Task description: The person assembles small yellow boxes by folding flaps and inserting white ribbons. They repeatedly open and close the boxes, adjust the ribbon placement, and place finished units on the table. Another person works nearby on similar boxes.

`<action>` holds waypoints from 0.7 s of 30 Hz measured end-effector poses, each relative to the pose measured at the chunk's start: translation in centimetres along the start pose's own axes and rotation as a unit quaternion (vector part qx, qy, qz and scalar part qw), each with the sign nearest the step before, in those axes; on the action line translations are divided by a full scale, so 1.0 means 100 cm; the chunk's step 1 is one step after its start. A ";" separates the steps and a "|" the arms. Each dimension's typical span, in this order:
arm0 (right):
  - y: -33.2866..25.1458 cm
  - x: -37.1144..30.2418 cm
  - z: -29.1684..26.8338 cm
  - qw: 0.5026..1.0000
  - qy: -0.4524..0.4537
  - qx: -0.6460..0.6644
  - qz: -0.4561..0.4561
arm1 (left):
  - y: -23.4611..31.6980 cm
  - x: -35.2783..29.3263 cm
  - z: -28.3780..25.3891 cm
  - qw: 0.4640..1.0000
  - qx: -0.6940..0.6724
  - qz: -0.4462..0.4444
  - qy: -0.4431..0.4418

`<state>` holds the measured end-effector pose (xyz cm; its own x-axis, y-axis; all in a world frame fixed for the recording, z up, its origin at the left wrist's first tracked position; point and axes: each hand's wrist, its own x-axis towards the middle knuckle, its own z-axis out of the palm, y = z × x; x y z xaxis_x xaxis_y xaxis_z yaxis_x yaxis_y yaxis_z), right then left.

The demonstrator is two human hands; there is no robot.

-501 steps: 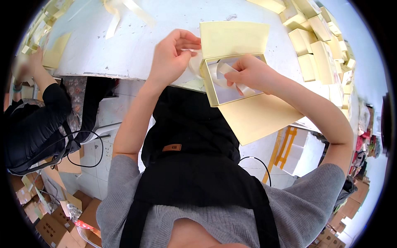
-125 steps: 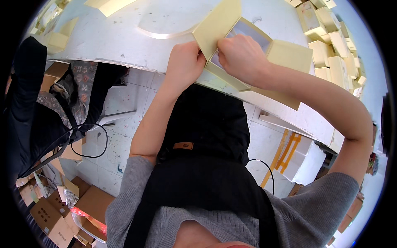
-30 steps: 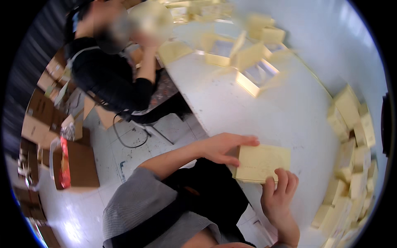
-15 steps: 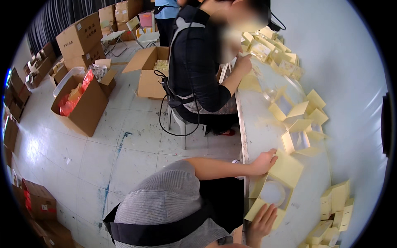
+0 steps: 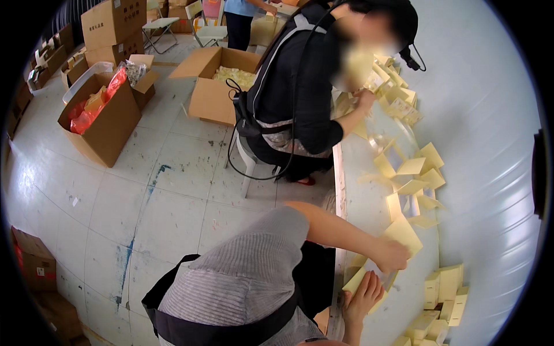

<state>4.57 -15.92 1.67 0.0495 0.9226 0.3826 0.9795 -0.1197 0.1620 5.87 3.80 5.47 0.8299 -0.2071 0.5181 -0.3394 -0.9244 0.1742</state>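
An opened pale yellow paper box [image 5: 403,232] lies near the table's front edge, its far-left flap raised. My left hand [image 5: 395,256] is over the box's opening, knuckles up; its fingers point down and are hidden. A whitish inside surface [image 5: 374,266] shows beside it. Stretched out along the box's right-hand flap, the fingers of my right hand [image 5: 363,297] lie flat, thumb apart.
More open yellow boxes [image 5: 411,202] stand to the left along the table [image 5: 369,202]. Several closed yellow boxes [image 5: 449,284] are piled at the right near the wall. A co-worker [image 5: 300,86] sits at left, handling yellow pieces. Cardboard cartons [image 5: 109,124] stand on the floor.
My left hand has gone from the box's raised flap to over its opening, covering the round white shape seen there before. My right hand stays on the near flap. The whole view has shifted slightly.
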 end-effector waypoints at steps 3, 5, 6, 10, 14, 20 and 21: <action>-0.003 0.003 -0.006 1.000 -0.006 0.026 -0.005 | -0.010 0.013 0.049 0.971 0.007 -0.014 -0.238; -0.002 0.001 -0.009 0.998 -0.005 0.061 0.001 | -0.009 0.015 0.063 0.971 0.035 0.040 -0.235; -0.001 -0.001 -0.011 0.996 -0.003 0.085 0.008 | -0.008 0.015 0.065 0.969 0.049 0.067 -0.233; 0.016 0.005 -0.029 0.946 0.041 0.279 0.160 | -0.006 0.014 0.065 0.940 -0.054 0.048 -0.334; 0.073 0.024 -0.039 0.942 0.083 0.240 0.220 | -0.008 0.015 0.062 0.970 0.038 0.096 -0.220; 0.124 0.051 -0.010 0.960 -0.192 0.087 0.187 | 0.006 -0.025 0.016 0.983 0.179 0.033 0.031; 0.121 0.060 -0.007 0.943 -0.248 0.084 0.207 | 0.007 -0.030 0.017 0.980 0.197 0.029 0.028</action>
<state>16.54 -12.08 6.56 0.4784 0.8728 -0.0965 0.8716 -0.4854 -0.0693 3.89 3.24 2.60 0.7847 -0.2554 0.5648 -0.1791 -0.9657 -0.1878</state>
